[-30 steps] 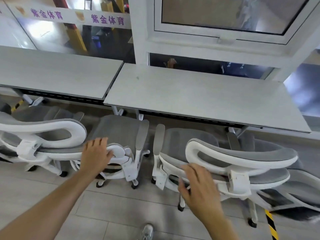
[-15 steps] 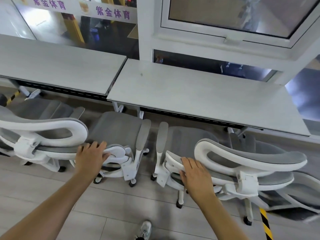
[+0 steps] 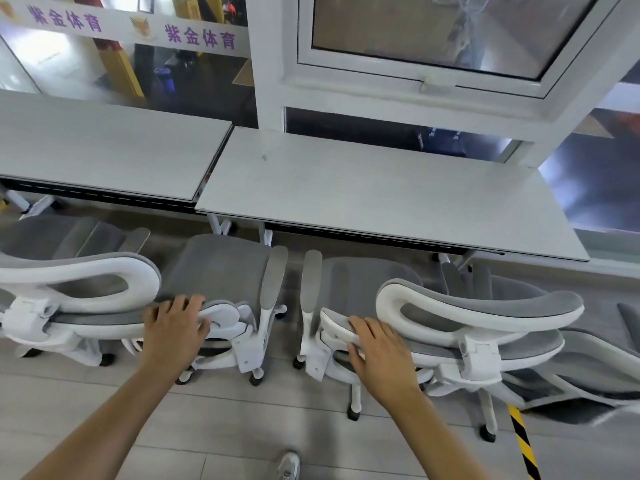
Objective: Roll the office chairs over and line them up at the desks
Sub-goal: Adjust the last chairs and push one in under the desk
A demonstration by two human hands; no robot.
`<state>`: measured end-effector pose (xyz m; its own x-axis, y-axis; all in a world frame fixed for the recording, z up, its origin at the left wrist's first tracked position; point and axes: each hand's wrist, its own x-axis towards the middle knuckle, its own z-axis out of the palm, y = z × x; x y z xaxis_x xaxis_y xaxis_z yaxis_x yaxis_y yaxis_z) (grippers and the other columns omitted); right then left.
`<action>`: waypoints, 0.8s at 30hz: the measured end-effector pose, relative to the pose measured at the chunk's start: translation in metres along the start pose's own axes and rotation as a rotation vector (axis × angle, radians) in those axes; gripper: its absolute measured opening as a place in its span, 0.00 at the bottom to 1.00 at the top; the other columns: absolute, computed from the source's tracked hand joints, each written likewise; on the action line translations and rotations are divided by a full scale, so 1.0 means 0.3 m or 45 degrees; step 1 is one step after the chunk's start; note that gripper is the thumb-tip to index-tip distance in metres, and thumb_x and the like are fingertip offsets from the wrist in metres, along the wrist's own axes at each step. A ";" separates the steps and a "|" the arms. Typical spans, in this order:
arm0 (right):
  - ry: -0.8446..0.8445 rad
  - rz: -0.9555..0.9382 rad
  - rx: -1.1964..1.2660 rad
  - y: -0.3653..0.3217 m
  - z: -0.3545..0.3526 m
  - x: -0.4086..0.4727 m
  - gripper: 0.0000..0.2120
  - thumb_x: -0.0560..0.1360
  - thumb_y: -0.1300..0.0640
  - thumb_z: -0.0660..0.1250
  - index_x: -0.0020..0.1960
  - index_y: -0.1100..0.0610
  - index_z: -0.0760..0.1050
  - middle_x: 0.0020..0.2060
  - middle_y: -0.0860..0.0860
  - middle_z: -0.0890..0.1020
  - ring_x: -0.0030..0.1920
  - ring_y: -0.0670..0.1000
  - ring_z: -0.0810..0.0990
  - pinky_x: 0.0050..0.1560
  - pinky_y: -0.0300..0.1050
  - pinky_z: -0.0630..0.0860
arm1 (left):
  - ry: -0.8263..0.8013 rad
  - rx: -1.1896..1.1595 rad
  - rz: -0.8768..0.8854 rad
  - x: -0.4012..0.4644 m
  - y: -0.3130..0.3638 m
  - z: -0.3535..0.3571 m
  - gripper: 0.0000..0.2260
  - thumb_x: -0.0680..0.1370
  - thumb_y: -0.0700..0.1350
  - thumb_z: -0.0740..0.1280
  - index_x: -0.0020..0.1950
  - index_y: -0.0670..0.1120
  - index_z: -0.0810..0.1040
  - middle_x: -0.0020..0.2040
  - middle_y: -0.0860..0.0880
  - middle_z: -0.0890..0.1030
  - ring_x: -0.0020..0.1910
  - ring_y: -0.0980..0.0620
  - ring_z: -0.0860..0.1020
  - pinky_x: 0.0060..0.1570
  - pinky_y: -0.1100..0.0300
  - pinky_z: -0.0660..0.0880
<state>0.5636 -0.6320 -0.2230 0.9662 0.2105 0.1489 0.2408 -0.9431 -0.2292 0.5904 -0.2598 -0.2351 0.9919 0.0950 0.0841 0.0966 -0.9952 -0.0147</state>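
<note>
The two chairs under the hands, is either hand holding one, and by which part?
Yes. The left hand grips the left chair at the top edge of its backrest; the right hand grips the right chair on its white backrest frame.

White-framed window (image 3: pixel 429 39), purple-lettered banner (image 3: pixel 131 29), striped floor tape (image 3: pixel 523 441)

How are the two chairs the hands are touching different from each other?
1. The left chair faces the gap where the two desks meet; the right chair faces the right desk only.
2. The left hand grips the left chair's backrest near its right end; the right hand grips the right chair's near its left end.

Both have grey mesh seats, white frames, grey armrests and castors.
</note>
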 end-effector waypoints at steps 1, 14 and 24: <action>0.001 0.013 0.052 -0.003 -0.010 -0.001 0.17 0.77 0.50 0.66 0.65 0.49 0.72 0.54 0.45 0.79 0.52 0.49 0.78 0.53 0.46 0.79 | -0.001 -0.038 0.003 -0.004 0.015 -0.009 0.17 0.69 0.45 0.76 0.56 0.46 0.78 0.46 0.45 0.80 0.44 0.39 0.78 0.48 0.43 0.69; 0.467 -0.084 0.318 -0.032 -0.328 -0.029 0.18 0.80 0.56 0.65 0.69 0.56 0.74 0.67 0.50 0.75 0.66 0.50 0.73 0.67 0.45 0.72 | 0.179 -0.524 0.400 -0.057 0.491 -0.337 0.14 0.77 0.54 0.56 0.57 0.54 0.76 0.57 0.54 0.78 0.54 0.49 0.77 0.58 0.54 0.65; 0.686 -0.017 0.302 0.371 -0.625 -0.301 0.20 0.79 0.56 0.66 0.70 0.56 0.73 0.66 0.52 0.76 0.65 0.52 0.75 0.67 0.47 0.71 | 0.366 -0.694 0.634 -0.285 1.086 -0.587 0.13 0.78 0.51 0.60 0.59 0.51 0.78 0.58 0.53 0.78 0.58 0.49 0.76 0.62 0.51 0.68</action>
<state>0.4859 -0.8043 -0.0817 0.7949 0.0031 0.6068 0.3266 -0.8449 -0.4235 0.5227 -0.5963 -0.0715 0.8405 -0.3002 0.4511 -0.4808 -0.7971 0.3653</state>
